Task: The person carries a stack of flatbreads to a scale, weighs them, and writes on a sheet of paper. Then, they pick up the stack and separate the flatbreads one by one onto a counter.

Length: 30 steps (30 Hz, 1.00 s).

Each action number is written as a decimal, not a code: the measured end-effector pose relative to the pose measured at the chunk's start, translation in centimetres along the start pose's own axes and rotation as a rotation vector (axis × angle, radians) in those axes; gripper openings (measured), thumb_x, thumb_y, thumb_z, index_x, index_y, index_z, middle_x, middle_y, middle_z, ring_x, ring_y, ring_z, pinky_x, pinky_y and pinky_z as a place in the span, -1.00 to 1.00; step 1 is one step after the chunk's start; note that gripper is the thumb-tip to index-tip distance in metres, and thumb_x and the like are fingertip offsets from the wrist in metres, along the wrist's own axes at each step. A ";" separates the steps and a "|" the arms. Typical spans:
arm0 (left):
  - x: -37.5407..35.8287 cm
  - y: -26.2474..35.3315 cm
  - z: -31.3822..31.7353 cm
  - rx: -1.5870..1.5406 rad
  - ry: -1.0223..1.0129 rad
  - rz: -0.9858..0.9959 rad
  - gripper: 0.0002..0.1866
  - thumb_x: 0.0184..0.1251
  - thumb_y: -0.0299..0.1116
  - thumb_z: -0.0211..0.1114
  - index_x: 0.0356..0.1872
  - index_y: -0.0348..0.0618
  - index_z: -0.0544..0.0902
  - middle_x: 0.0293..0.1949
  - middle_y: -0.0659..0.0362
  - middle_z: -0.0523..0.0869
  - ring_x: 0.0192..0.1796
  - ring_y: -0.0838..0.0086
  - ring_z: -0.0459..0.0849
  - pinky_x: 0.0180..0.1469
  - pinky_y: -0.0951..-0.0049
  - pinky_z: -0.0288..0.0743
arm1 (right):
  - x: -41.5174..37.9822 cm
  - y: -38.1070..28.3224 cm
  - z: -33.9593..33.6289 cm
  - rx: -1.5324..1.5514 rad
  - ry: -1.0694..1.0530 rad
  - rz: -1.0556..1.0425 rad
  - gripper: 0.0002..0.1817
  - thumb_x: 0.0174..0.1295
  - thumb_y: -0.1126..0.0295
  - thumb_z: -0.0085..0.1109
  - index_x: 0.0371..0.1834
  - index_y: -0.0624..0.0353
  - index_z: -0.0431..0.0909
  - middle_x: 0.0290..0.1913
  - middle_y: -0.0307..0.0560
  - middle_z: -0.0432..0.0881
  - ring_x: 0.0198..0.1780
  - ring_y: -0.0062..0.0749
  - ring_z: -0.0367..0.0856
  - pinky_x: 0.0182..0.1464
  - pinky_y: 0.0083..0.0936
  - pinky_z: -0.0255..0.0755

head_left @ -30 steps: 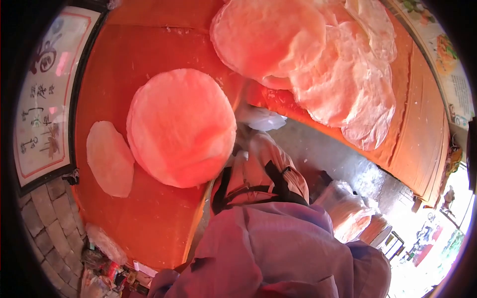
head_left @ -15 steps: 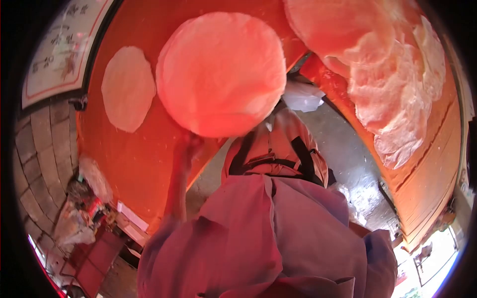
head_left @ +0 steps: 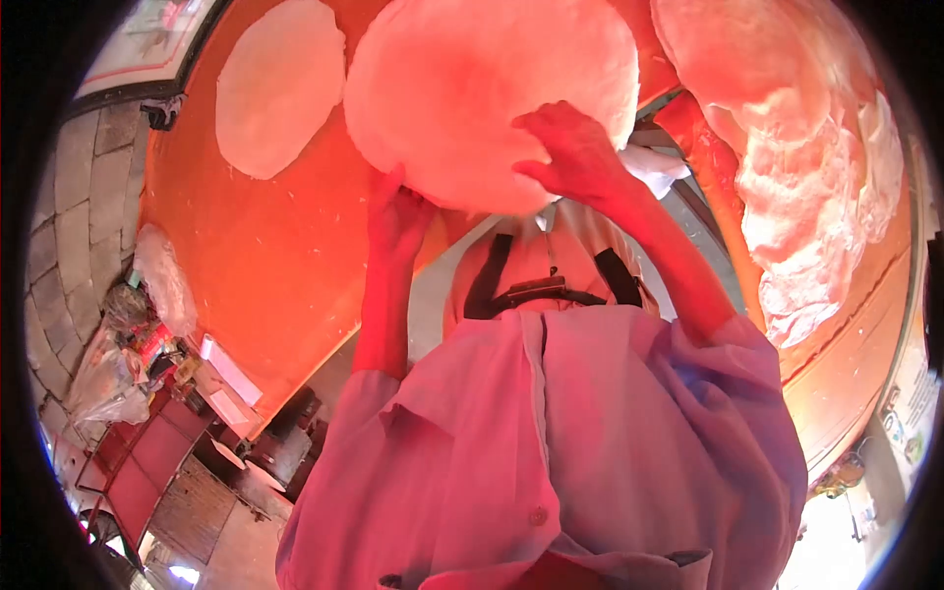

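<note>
A large, thin, round sheet (head_left: 442,88), which looks like dough, lies on the orange table (head_left: 246,265) in front of me. My left hand (head_left: 398,211) is at the sheet's near left edge, its fingers partly under or behind that edge, so its grip is hidden. Over the near right part of the sheet is my right hand (head_left: 572,152), its thumb and fingers apart. A smaller pale round sheet (head_left: 280,88) lies flat to the left.
At the right, several overlapping pale sheets (head_left: 806,197) are heaped on an orange surface. Plastic bags (head_left: 165,280) and small items sit at the left edge. A framed sign (head_left: 147,49) is at the upper left, and a white bag (head_left: 654,167) sits in the gap.
My right hand has come into view over the large sheet. The sheets appear higher in the view, and more of my left hand shows at the near edge.
</note>
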State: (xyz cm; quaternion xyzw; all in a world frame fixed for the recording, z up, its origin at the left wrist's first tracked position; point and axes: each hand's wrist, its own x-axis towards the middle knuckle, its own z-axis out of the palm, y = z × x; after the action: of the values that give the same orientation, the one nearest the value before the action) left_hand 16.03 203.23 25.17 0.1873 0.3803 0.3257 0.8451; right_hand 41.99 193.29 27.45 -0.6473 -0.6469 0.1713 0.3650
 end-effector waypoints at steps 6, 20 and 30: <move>0.3 -0.4 4.4 0.007 -0.173 0.177 -0.39 0.32 -0.30 0.16 0.37 -0.13 0.20 0.31 0.07 0.34 0.30 0.20 0.38 0.26 0.15 0.34 | 1.7 -2.5 2.7 0.057 -0.157 0.030 -0.58 -0.10 0.23 0.40 -0.15 0.16 0.62 -0.29 -0.01 0.60 -0.23 -0.07 0.58 -0.18 -0.27 0.48; 1.8 -2.6 1.0 0.097 0.146 0.142 -0.32 0.10 -0.59 0.25 0.31 -0.16 0.25 0.17 0.05 0.45 0.18 0.14 0.50 0.20 0.12 0.47 | 9.1 -0.5 -7.2 0.308 0.225 0.263 -0.81 0.10 0.34 0.18 -0.29 0.21 0.57 -0.50 0.02 0.63 -0.43 -0.14 0.61 -0.30 -0.30 0.49; 0.9 -1.9 1.6 0.018 0.000 0.115 -0.29 0.14 -0.53 0.22 0.36 -0.12 0.17 0.25 0.08 0.38 0.26 0.17 0.43 0.21 0.11 0.44 | -12.9 18.1 -24.9 0.681 1.013 0.758 -0.89 0.25 0.50 0.02 -0.29 0.31 0.53 -0.39 -0.06 0.61 -0.46 -0.42 0.57 -0.47 -0.56 0.43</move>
State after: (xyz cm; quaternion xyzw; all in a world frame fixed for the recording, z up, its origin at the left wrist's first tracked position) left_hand 18.50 202.43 24.68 0.2162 0.3717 0.3703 0.8234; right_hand 70.80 176.50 28.40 -0.6773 -0.0396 0.1573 0.7176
